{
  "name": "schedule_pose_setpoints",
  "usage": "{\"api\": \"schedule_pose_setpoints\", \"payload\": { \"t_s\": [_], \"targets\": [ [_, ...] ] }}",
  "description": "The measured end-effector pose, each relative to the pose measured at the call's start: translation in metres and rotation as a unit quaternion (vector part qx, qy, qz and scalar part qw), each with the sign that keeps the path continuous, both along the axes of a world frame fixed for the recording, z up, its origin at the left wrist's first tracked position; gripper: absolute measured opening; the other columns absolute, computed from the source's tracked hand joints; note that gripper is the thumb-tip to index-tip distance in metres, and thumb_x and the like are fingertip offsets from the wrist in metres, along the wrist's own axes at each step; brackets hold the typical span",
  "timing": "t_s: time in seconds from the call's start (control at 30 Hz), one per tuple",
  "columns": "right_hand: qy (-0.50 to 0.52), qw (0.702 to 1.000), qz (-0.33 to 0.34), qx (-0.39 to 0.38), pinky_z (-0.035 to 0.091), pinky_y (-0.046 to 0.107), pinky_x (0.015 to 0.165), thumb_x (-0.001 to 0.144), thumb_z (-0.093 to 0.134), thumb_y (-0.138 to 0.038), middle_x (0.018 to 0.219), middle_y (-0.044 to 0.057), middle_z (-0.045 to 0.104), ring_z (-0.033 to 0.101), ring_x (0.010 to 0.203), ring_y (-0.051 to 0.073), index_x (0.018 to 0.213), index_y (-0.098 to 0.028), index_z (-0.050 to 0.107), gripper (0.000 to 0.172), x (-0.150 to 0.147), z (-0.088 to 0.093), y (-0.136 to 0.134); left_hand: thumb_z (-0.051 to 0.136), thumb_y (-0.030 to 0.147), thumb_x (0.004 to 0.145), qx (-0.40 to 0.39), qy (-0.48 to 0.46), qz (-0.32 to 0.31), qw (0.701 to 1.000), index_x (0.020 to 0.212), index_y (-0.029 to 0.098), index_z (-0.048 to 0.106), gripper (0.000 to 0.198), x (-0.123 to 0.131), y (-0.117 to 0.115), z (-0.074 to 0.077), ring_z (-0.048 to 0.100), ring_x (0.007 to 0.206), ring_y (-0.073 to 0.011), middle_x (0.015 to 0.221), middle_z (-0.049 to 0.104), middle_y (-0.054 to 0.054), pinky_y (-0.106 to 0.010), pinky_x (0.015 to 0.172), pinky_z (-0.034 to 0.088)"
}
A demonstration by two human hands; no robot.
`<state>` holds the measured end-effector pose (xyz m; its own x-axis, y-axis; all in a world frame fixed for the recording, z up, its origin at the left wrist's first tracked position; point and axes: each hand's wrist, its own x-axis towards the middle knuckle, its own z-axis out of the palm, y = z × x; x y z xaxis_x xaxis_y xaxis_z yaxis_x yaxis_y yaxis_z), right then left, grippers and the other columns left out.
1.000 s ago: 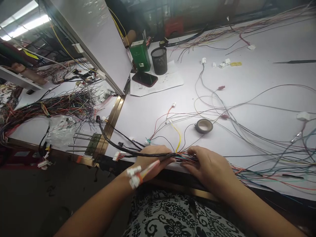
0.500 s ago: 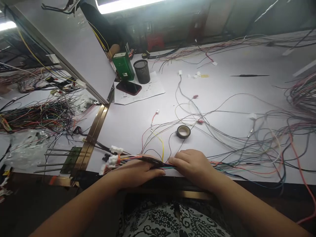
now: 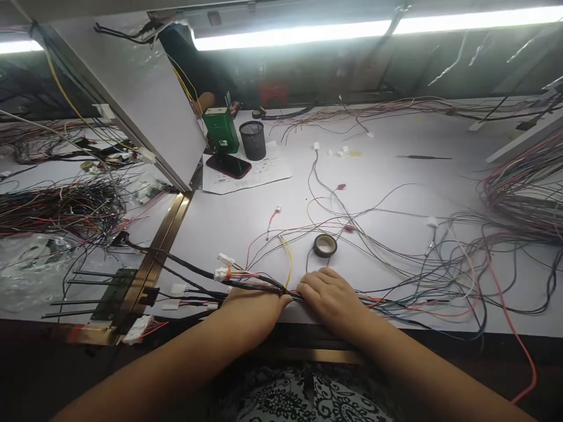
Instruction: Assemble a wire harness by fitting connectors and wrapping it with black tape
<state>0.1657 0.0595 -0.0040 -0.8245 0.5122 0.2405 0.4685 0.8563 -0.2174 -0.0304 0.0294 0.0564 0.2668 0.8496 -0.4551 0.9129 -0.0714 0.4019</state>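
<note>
A bundle of coloured wires (image 3: 373, 297) runs along the table's front edge, partly wrapped in black tape. My left hand (image 3: 251, 309) is closed round the bundle, thumb along it. My right hand (image 3: 328, 296) grips the same bundle a little to the right, fingers curled over it. Left of my left hand, white connectors (image 3: 222, 274) and black-sleeved branches fan out. A yellow wire (image 3: 288, 261) sticks up from the bundle between the hands. Just behind my right hand lies a roll of black tape (image 3: 325, 245).
A metal strip (image 3: 165, 234) crosses the table at left, beside a block with metal rods (image 3: 112, 293). Behind are a phone (image 3: 229, 164), a green box (image 3: 221, 130) and a mesh cup (image 3: 253, 140). Loose wires (image 3: 523, 199) pile up at right. A person's arm (image 3: 204, 101) shows behind the panel.
The view has tilted up and shifted. The connector branches left of my left hand have spread out to the left. Both hands stay on the bundle.
</note>
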Motion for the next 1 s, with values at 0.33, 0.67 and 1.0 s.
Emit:
{"api": "schedule_pose_setpoints", "payload": {
  "t_s": [0.33, 0.67, 1.0],
  "targets": [
    [0.084, 0.988, 0.014, -0.126, 0.038, 0.04, 0.087, 0.092, 0.058, -0.036, 0.106, 0.008, 0.06, 0.055, 0.096, 0.023, 0.107, -0.02, 0.058, 0.023, 0.011, 0.038, 0.017, 0.03, 0.057, 0.094, 0.121, 0.056, -0.077, 0.988, 0.084, 0.018, 0.064, 0.053, -0.009, -0.031, -0.031, 0.058, 0.062, -0.0204, 0.072, 0.064, -0.005, -0.03, 0.053, 0.038],
    [0.118, 0.99, 0.003, -0.075, 0.04, 0.035, 0.077, 0.096, 0.045, -0.018, 0.095, 0.006, 0.064, 0.055, 0.087, 0.02, 0.102, -0.017, 0.06, 0.017, -0.052, 0.048, 0.034, 0.037, 0.051, 0.095, 0.237, 0.036, -0.107, 0.965, 0.088, 0.019, 0.062, 0.041, -0.013, -0.033, -0.046, 0.057, 0.077, -0.0198, 0.08, 0.064, -0.002, -0.035, 0.069, 0.039],
    [-0.067, 0.997, -0.023, -0.015, 0.041, 0.036, 0.071, 0.093, 0.053, -0.026, 0.066, 0.002, 0.064, 0.055, 0.058, 0.018, 0.104, -0.02, 0.063, 0.017, -0.039, 0.047, 0.023, 0.045, 0.038, 0.096, 0.337, 0.031, -0.102, 0.935, 0.123, 0.024, 0.051, 0.032, -0.018, -0.047, -0.058, 0.055, 0.086, -0.0189, 0.099, 0.065, -0.003, -0.037, 0.075, 0.037]
  ]
}}
